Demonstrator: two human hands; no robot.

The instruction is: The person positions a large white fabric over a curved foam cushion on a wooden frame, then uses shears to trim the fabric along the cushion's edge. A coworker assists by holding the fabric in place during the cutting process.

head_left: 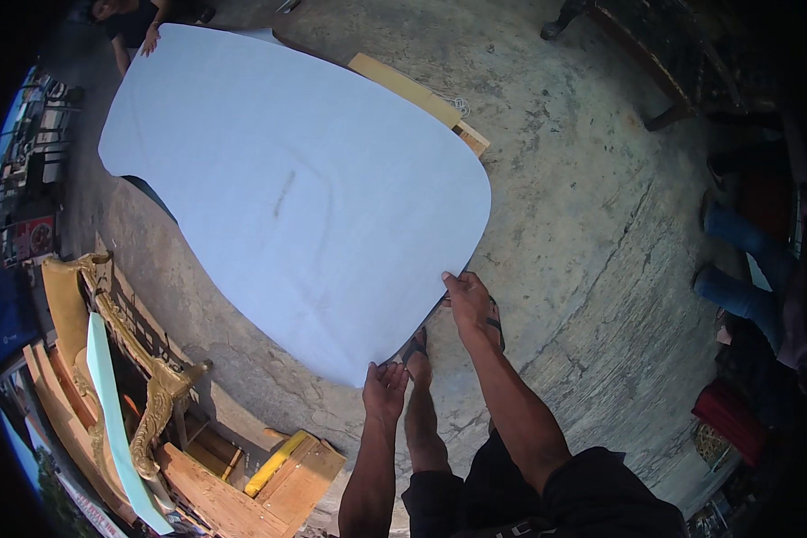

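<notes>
Sheeting (332, 242), broad and pale blue, stretched from my hands toward between 10 and 11 o'clock, above the concrete floor (574, 269). My left hand (385, 391), palm turned up, gripped its near edge; my right hand (468, 302) pinched it farther along, thumb on top. At the far end another person's hand (151, 40) touched it. A tan board (408, 88) showed past its 1 o'clock side. A carved gold frame (160, 408) stood at 8 o'clock, blue jeans (746, 305) at 3.
</notes>
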